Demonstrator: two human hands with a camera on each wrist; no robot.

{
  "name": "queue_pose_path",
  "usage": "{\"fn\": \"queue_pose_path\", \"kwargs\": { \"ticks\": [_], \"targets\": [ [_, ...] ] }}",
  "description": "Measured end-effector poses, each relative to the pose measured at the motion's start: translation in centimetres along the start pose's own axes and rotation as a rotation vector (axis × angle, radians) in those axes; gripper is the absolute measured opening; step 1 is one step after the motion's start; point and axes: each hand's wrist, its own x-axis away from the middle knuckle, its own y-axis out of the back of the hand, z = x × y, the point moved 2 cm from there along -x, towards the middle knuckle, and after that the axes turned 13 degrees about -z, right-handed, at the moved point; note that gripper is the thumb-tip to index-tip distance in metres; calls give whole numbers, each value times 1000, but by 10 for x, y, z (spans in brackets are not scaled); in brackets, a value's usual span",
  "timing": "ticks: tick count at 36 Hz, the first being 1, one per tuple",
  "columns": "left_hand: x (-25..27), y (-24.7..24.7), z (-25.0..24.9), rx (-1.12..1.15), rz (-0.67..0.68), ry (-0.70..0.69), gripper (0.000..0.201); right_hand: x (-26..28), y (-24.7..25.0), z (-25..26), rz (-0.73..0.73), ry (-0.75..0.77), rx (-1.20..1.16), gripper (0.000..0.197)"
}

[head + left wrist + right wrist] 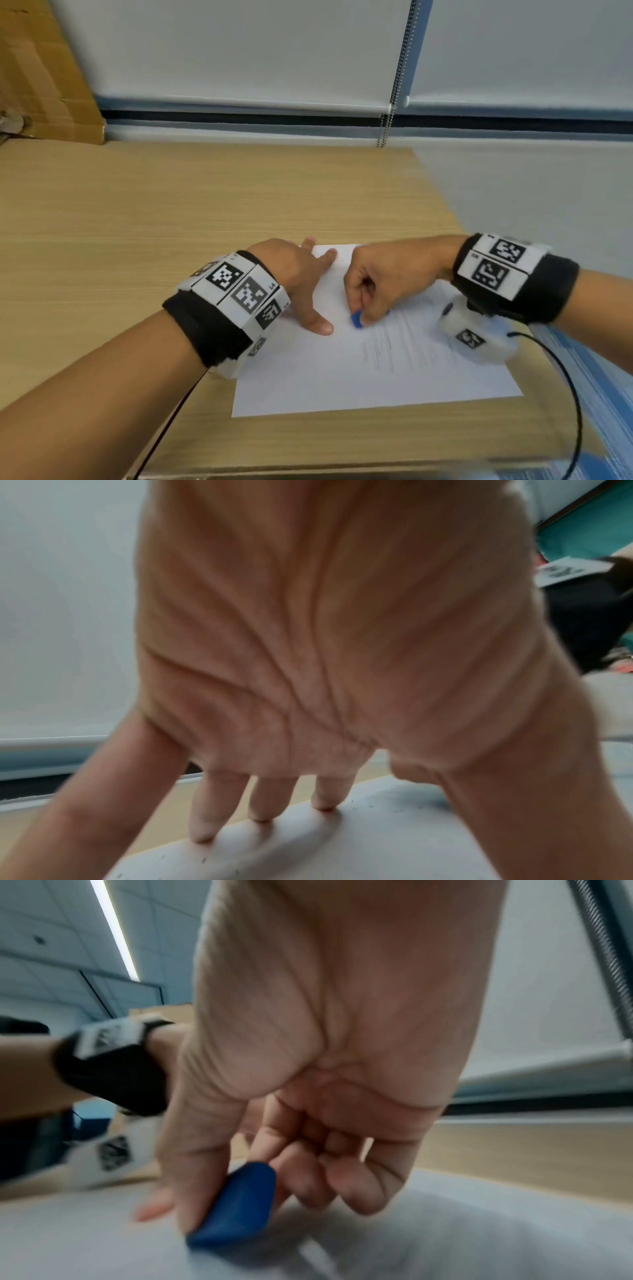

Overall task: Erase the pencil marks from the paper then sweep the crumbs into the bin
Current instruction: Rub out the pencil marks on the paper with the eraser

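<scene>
A white sheet of paper (342, 373) lies on the wooden desk (171, 212) near its right edge. My left hand (301, 277) rests flat on the paper's left side, fingers spread and straight; its fingertips (260, 818) press the sheet. My right hand (380, 284) pinches a blue eraser (357, 320) between thumb and fingers, its tip on the paper (445, 1245). The blue eraser (240, 1204) shows tilted in the right wrist view. Faint pencil lines (394, 346) lie right of the eraser. Small dark crumbs (394, 810) dot the paper (377, 845). No bin is in view.
A cardboard box (41, 75) stands at the desk's back left. White roller blinds (239, 51) with a bead chain (394, 102) hang behind. The desk's right edge (455, 212) runs close to the paper. A black cable (568, 394) trails from my right wrist.
</scene>
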Motion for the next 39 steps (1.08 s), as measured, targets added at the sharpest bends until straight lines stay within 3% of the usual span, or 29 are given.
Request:
{"fn": "queue_pose_path", "kwargs": {
  "ticks": [3, 8, 13, 18, 24, 30, 39],
  "targets": [
    [0, 0, 0, -1, -5, 6, 125, 1, 6, -5, -131, -35, -3, 10],
    [-1, -1, 1, -12, 0, 9, 128, 14, -17, 10, 51, 32, 42, 10],
    [-3, 0, 1, -9, 5, 9, 128, 12, -4, 1, -72, -17, 42, 9],
    [-3, 0, 1, -9, 19, 14, 129, 25, -26, 13, 64, 55, 34, 12],
    [-4, -1, 2, -30, 13, 19, 130, 19, -7, 3, -96, -7, 80, 8],
    [-1, 1, -1, -31, 20, 23, 129, 29, -28, 14, 65, 64, 80, 9],
    [-2, 1, 1, -14, 39, 24, 128, -23, 23, -19, -191, -33, 37, 10]
  ]
}}
